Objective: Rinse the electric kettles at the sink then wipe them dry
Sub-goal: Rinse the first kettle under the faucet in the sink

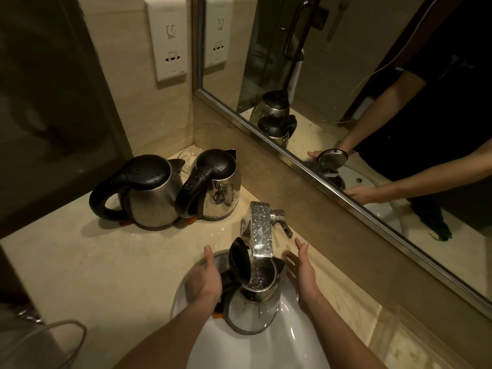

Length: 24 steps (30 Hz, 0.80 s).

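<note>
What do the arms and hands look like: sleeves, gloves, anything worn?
Left hand and right hand are bare, no gloves. Forearms are uncovered. The mirror shows a short black sleeve ending above the elbow.

silver kettle [253, 302] with black lid [239, 262], white sink [255, 350], beige counter [106, 262], chrome tap [262, 233]

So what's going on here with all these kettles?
A person is filling a steel kettle at a bathroom sink. Its lid is flipped open and water runs from the tap into it. The left hand seems to hold it by the black handle, while the right hand is open beside its spout. Two more kettles, lids closed, stand on the counter.
</note>
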### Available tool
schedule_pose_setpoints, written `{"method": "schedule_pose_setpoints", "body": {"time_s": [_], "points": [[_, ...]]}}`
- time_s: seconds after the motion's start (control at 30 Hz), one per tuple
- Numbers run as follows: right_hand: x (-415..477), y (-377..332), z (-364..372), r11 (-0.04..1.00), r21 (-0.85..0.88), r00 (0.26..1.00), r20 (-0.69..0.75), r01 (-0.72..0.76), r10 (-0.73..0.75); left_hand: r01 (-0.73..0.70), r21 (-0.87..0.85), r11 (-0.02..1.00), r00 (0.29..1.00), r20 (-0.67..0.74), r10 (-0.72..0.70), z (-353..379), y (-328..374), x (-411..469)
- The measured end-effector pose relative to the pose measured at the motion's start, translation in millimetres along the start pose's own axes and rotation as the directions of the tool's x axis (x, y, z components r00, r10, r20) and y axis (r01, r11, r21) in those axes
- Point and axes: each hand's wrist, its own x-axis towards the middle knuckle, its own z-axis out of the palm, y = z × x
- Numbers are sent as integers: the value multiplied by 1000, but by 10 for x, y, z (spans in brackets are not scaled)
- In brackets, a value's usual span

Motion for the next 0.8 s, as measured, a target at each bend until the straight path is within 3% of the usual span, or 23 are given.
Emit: {"method": "schedule_pose_setpoints", "body": {"time_s": [0.37, 0.8], "points": [[-20, -178, 153, 1000, 19, 999, 34, 17, -17, 1, -27, 1000, 1000, -17, -2, 19, -55, 27], [-117, -88, 287, 995, -85, 999, 19, 44, -43, 10, 80, 997, 999, -41, -6, 63, -113, 100]]}}
